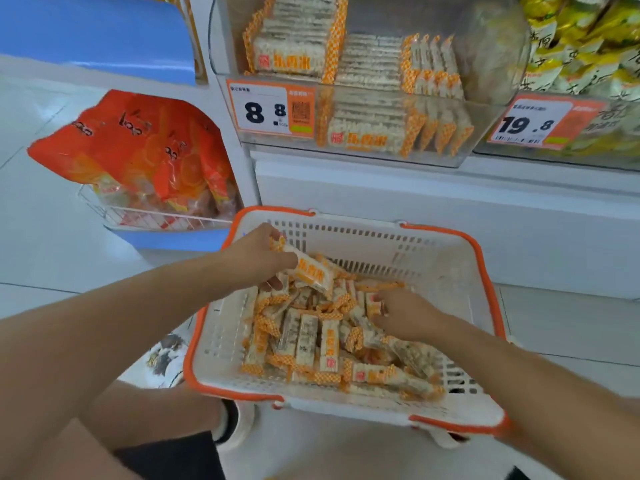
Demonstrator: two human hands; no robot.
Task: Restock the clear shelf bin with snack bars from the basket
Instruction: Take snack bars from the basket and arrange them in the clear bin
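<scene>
A white basket with an orange rim stands on the floor, holding several white-and-orange snack bars. My left hand grips a small stack of bars above the basket's far left corner. My right hand reaches into the pile, its fingertips curled on a bar. Above, the clear shelf bin holds stacked and upright bars of the same kind, with free room at its right side.
A price tag reading 8.8 is fixed to the bin's front. Another bin of yellow packets with a 19.8 tag is at the right. Red-orange bags fill a wire rack at the left. My leg and shoe are below.
</scene>
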